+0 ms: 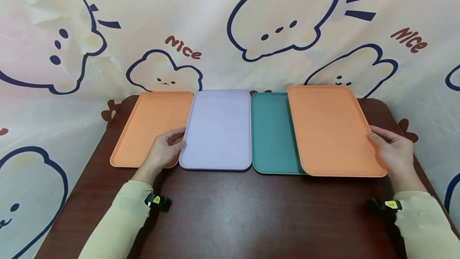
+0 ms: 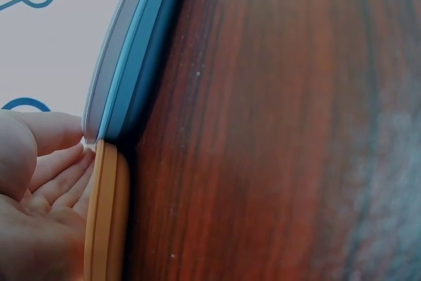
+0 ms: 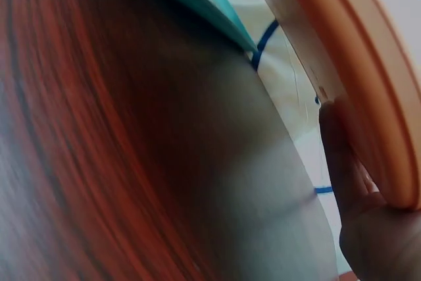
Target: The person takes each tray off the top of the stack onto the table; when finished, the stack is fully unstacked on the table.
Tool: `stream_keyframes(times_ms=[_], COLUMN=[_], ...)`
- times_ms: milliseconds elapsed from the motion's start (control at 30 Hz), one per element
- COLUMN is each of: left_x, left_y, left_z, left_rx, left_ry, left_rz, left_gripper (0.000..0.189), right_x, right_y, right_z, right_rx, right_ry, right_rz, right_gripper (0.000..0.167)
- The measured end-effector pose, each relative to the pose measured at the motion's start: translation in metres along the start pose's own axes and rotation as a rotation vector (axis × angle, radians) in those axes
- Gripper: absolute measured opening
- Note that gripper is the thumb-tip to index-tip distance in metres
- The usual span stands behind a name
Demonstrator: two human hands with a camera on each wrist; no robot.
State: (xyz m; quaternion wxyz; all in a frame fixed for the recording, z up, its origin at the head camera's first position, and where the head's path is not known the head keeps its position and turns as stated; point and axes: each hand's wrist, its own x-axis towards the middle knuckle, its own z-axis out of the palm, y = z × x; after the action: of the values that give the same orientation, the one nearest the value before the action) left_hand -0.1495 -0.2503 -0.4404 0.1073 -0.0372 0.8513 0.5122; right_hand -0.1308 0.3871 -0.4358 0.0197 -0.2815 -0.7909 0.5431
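My left hand (image 1: 163, 149) pinches the left edge of a lavender tray (image 1: 217, 131), thumb on top. Close up in the left wrist view, the thumb (image 2: 56, 131) meets the pale rim, and a teal-blue band (image 2: 135, 90) shows beneath that rim. Beside it, partly behind my wrist, lies an orange tray (image 1: 151, 125). My right hand (image 1: 395, 153) grips the right edge of a second orange tray (image 1: 334, 131). This one is raised off the table, as the right wrist view shows, and covers the right part of a teal tray (image 1: 273, 131).
A dark brown wooden table (image 1: 230, 211) carries the trays in a row along its far side. Behind it hangs a pale cloth (image 1: 215, 11) with cartoon outlines. Black wrist cameras (image 1: 163, 203) sit on both sleeves.
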Motion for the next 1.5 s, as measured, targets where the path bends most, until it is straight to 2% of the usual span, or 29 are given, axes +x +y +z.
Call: stream_keyframes(times_ms=[200,300,600,800,1033,1133,1333,1500], left_x=[0.001,0.001,0.000,0.000,0.001,0.002,0.002,0.002], left_y=[0.000,-0.001,-0.003,-0.003,-0.002,-0.002,-0.004,-0.004], left_z=[0.000,0.000,0.000,0.000,0.000,0.001,0.000,-0.001], left_rx=[-0.003,-0.001,0.004,-0.002,-0.001,-0.001,0.003,0.006], left_ry=[-0.001,-0.002,0.005,0.006,0.005,0.003,0.004,0.006], left_rz=[0.005,0.003,0.011,0.006,0.006,0.010,0.019,0.017], left_gripper=[0.055,0.055,0.054,0.055,0.055,0.054,0.054,0.054], right_x=[0.009,0.014,0.026,0.036,0.047,0.049,0.054,0.055], right_y=[0.006,0.008,0.012,0.018,0.032,0.036,0.038,0.035], right_z=[-0.017,-0.025,-0.041,-0.046,-0.058,-0.062,-0.063,-0.056], right_rx=[0.028,0.023,0.007,-0.067,-0.088,-0.132,-0.369,-0.493], right_ry=[-0.015,-0.009,0.051,0.105,0.112,0.114,0.097,0.076], right_rz=[-0.030,-0.013,0.045,0.067,0.035,0.022,0.031,-0.032], right_gripper=[0.039,0.038,0.047,0.056,0.057,0.057,0.067,0.062])
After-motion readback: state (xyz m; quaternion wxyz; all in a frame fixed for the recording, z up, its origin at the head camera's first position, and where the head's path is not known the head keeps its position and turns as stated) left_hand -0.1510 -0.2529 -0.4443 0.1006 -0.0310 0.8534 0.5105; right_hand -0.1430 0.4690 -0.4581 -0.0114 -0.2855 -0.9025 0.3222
